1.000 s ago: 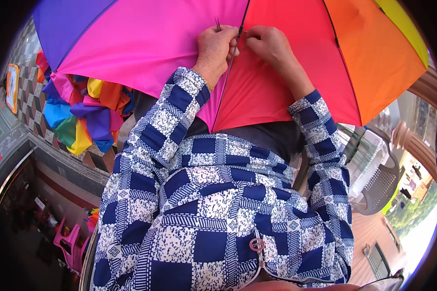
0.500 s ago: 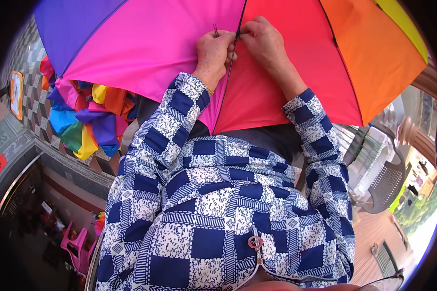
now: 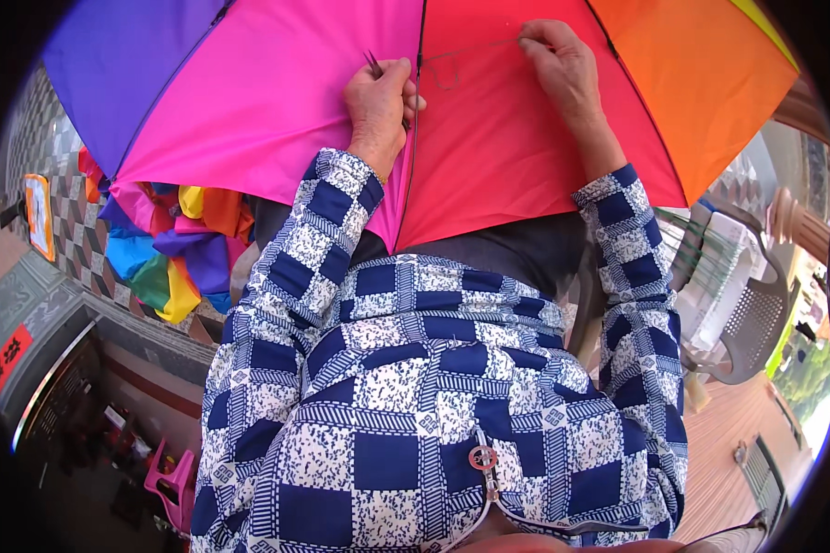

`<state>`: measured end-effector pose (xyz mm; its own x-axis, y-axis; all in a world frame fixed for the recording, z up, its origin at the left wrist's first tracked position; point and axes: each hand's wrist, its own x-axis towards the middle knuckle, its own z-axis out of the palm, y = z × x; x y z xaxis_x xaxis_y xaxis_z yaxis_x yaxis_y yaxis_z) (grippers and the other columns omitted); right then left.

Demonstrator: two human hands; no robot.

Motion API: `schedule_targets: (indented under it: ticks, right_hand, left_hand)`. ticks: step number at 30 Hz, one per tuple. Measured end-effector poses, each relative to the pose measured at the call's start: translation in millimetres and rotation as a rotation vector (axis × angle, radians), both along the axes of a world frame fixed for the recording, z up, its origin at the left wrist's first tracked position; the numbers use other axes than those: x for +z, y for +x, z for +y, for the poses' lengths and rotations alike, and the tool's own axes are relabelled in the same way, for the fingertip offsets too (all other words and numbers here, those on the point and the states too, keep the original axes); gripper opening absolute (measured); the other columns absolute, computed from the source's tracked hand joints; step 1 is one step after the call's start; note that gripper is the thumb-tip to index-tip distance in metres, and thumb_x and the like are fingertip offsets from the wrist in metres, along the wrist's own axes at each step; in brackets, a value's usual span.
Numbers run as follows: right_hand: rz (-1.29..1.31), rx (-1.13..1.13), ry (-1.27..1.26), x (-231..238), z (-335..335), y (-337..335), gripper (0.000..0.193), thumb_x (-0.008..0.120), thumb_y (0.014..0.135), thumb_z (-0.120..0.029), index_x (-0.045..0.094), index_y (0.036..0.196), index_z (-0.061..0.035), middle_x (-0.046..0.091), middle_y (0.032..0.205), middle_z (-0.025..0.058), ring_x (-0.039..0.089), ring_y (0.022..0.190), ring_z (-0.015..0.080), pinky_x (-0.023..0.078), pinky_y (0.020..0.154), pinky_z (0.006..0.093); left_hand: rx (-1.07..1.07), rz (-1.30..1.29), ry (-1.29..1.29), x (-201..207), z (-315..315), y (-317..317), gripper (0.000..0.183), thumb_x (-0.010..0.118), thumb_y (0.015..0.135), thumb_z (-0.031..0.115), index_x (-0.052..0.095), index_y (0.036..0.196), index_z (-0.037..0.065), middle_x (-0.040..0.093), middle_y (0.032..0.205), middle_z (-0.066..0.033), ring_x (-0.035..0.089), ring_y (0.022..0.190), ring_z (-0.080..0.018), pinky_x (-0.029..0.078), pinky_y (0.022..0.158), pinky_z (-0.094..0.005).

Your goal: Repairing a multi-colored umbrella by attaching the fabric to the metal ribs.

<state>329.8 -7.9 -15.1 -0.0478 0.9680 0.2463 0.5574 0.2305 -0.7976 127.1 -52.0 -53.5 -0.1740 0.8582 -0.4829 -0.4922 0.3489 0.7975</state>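
A rainbow umbrella canopy lies spread over my lap, with thin black ribs running across its panels. On the pink panel, beside the middle rib, my left hand is closed around dark thread snips; their pointed tips stick up past the fingers. My right hand is above the red panel, thumb and forefinger pinched on a fine dark thread. This thread stretches from the middle rib, with a slack loop hanging below it. Whether a needle is between those fingertips is too small to see.
Colourful folded fabric is heaped on the tiled ground at the left. A grey perforated chair with white-and-green material stands at the right. A pink plastic stool is at the lower left, and a framed board at the far left.
My right hand has moved right, away from the middle rib, drawing the thread out across the red panel. My left hand has shifted slightly left and down, still holding the snips.
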Motion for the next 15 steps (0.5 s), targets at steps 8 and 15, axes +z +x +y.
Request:
schedule_targets:
  ticks: [8, 15]
  right_hand:
    - [1.488, 0.796, -0.448, 10.3, 38.1, 112.5, 0.013, 0.046, 0.092, -0.012, 0.056, 0.089, -0.0031, 0.060, 0.078, 0.0039, 0.058, 0.072, 0.0165, 0.048, 0.071, 0.0300]
    - [1.811, 0.951, -0.454, -14.2, 35.0, 49.1, 0.012, 0.046, 0.093, -0.017, 0.054, 0.098, -0.0091, 0.046, 0.063, -0.0012, 0.047, 0.052, 0.0121, 0.043, 0.049, 0.0270]
  left_hand:
    - [-0.023, -0.029, 0.036, -3.3, 0.1, 4.0, 0.011, 0.057, 0.084, 0.011, 0.053, 0.078, 0.003, 0.050, 0.055, -0.0025, 0.047, 0.037, -0.0119, 0.037, 0.034, -0.0229]
    - [-0.200, 0.257, -0.033, 4.9, 3.4, -9.7, 0.014, 0.058, 0.084, 0.013, 0.055, 0.082, 0.000, 0.049, 0.055, -0.0018, 0.048, 0.039, -0.0113, 0.040, 0.038, -0.0243]
